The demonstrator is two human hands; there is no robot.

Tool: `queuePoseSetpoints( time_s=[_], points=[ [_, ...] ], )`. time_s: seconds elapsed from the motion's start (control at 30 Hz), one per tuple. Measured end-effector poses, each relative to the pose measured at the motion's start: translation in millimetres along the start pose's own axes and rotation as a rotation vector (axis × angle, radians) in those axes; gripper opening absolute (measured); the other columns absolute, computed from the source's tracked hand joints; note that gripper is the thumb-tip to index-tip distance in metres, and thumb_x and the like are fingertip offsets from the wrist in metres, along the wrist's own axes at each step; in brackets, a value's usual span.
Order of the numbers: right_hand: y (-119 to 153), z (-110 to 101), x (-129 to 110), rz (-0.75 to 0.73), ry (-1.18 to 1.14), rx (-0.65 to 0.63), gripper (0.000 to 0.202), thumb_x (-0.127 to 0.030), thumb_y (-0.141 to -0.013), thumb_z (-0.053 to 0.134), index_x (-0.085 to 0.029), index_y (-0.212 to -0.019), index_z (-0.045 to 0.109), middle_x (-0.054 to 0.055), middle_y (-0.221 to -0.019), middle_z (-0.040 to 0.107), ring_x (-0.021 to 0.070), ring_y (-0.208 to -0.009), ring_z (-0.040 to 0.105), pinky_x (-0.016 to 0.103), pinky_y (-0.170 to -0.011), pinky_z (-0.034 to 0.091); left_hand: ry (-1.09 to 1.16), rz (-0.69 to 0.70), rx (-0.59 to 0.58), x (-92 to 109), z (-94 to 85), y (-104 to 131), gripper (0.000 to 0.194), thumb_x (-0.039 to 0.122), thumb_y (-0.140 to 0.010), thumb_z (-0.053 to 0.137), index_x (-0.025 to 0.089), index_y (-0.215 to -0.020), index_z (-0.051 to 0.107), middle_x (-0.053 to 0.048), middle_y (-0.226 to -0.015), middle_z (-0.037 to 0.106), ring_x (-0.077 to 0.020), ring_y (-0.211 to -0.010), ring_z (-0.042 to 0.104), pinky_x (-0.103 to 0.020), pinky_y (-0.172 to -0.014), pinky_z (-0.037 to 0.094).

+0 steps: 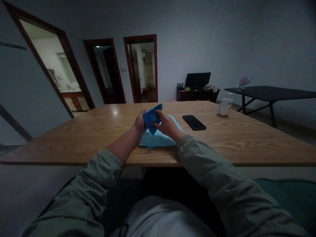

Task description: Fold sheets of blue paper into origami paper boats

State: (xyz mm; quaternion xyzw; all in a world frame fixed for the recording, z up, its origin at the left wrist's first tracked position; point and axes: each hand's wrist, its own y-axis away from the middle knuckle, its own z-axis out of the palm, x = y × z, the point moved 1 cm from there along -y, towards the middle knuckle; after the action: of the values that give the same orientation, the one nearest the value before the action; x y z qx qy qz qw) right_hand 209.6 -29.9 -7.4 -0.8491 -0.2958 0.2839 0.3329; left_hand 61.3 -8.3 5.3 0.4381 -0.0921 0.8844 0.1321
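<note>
A person (163, 217) in green sleeves (91, 184) holds folded blue paper (150, 119) above a wooden table (98, 131), the left hand (140, 121) clasping its left edge while the right hand (168, 123) sets a parted thumb and forefinger against its face; whether they pinch a fold, I cannot tell. Light-blue sheets (158, 140) lie beneath the right hand, a black smartphone (194, 122) just to its right, a white bottle (225, 105) farther right.

Wrinkled grey-green sleeves (217, 169), the right cuff (184, 141) gathered, accompany a pale grey top (168, 219)
</note>
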Motion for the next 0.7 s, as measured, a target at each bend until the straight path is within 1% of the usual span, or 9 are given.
queuePoseSetpoints(
  time_s=[0.07,0.17,0.23,0.3,0.43,0.53,0.6,0.63,0.7],
  points=[
    [0.3,-1.3,-2.1,0.029,0.037,-0.019,0.058,-0.036,-0.091,0.067,-0.021,-0.140,0.040,0.010,-0.108,0.067,0.0261,-0.091,0.066,0.034,-0.078,0.051,-0.001,0.015,0.007,-0.6,-0.6,-1.7,0.050,0.050,-0.093,0.042,0.010,-0.103,0.070,-0.014,-0.088,0.075,-0.0291,-0.091,0.071,-0.041,-0.089,0.054],
    [0.3,-4.3,-5.9,0.043,0.171,-0.036,0.060,-0.042,-0.093,0.063,-0.019,-0.143,0.038,0.013,-0.104,0.067,0.0285,-0.090,0.065,0.035,-0.079,0.050,-0.023,0.018,0.028,-2.2,-1.0,-4.6,0.046,0.047,-0.094,0.042,0.010,-0.098,0.071,-0.013,-0.086,0.075,-0.0257,-0.084,0.072,-0.038,-0.088,0.054],
    [0.2,-6.0,-8.4,0.020,0.245,-0.045,0.062,-0.044,-0.093,0.062,-0.017,-0.144,0.039,0.015,-0.103,0.066,0.0294,-0.091,0.064,0.036,-0.081,0.048,-0.037,0.025,0.037,-3.2,-1.5,-6.5,0.044,0.044,-0.095,0.043,0.010,-0.096,0.070,-0.012,-0.084,0.075,-0.0237,-0.080,0.072,-0.036,-0.086,0.054],
    [0.3,-6.7,-10.1,-0.020,0.269,-0.071,0.065,-0.044,-0.093,0.062,-0.016,-0.145,0.038,0.015,-0.101,0.065,0.0299,-0.093,0.063,0.037,-0.083,0.047,-0.040,0.041,0.041,-3.7,-2.6,-8.1,0.042,0.042,-0.095,0.043,0.010,-0.094,0.070,-0.012,-0.082,0.075,-0.0228,-0.077,0.072,-0.035,-0.084,0.054],
    [1.4,-4.4,-8.2,-0.072,0.205,-0.110,0.070,-0.035,-0.088,0.064,-0.014,-0.147,0.033,0.013,-0.100,0.066,0.0291,-0.094,0.061,0.036,-0.083,0.047,-0.037,0.058,0.050,-3.8,-5.7,-9.9,0.040,0.040,-0.095,0.045,0.010,-0.092,0.070,-0.012,-0.081,0.075,-0.0228,-0.075,0.072,-0.035,-0.081,0.055],
    [2.0,-1.4,-3.4,-0.071,0.104,-0.086,0.073,-0.028,-0.084,0.065,-0.014,-0.148,0.030,0.011,-0.102,0.066,0.0269,-0.091,0.062,0.035,-0.082,0.047,-0.044,0.061,0.041,-3.2,-6.6,-9.0,0.043,0.042,-0.095,0.042,0.009,-0.094,0.070,-0.013,-0.082,0.074,-0.0247,-0.078,0.072,-0.037,-0.081,0.056],
    [2.4,-0.5,-0.7,-0.071,0.039,-0.046,0.073,-0.024,-0.083,0.063,-0.015,-0.148,0.029,0.010,-0.103,0.066,0.0259,-0.091,0.062,0.036,-0.083,0.047,-0.039,0.053,0.000,-2.4,-6.4,-7.7,0.047,0.044,-0.095,0.039,0.009,-0.099,0.070,-0.014,-0.086,0.074,-0.0259,-0.084,0.072,-0.038,-0.082,0.056],
    [2.6,-0.7,0.2,-0.070,0.024,-0.021,0.071,-0.023,-0.084,0.062,-0.015,-0.147,0.031,0.010,-0.104,0.067,0.0258,-0.093,0.062,0.036,-0.085,0.047,-0.035,0.051,-0.021,-1.8,-6.4,-7.0,0.048,0.045,-0.095,0.038,0.009,-0.102,0.070,-0.014,-0.088,0.074,-0.0262,-0.086,0.071,-0.038,-0.083,0.055],
    [3.3,-2.4,0.7,-0.071,0.054,0.010,0.059,-0.021,-0.084,0.060,-0.015,-0.140,0.042,0.010,-0.106,0.067,0.0263,-0.097,0.061,0.037,-0.087,0.047,-0.029,0.063,-0.040,-0.3,-6.9,-5.9,0.047,0.044,-0.095,0.038,0.010,-0.103,0.069,-0.013,-0.089,0.074,-0.0257,-0.088,0.071,-0.038,-0.083,0.055]
  ],
)
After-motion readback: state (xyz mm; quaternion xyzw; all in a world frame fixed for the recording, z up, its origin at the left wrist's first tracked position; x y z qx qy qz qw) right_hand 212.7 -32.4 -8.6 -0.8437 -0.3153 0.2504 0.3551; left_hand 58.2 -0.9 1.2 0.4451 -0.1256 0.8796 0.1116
